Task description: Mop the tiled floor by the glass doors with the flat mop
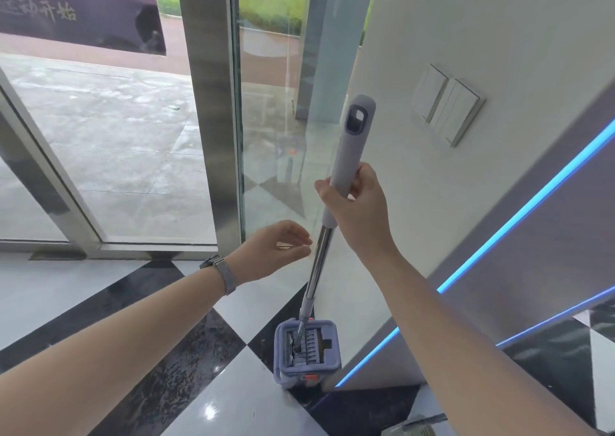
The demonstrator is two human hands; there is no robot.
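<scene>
- The left hand [278, 247] is being held open and empty, just beside the pole.
- The mop [346, 169] is being stood upright in the bucket [307, 352] on the floor [233, 395].
- Its grip is being clasped by the right hand [359, 202].

Wall switches [447, 102], perhaps two plates

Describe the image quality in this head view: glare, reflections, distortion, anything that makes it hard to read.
Head view: wide-angle distortion bows the door frame and wall; the glass carries faint reflections; a small glare spot sits on the glossy floor tile; the blue light strip glows brightly; the mop handle, right hand, left hand and bucket are sharp; daylight outside is slightly washed out.
</scene>
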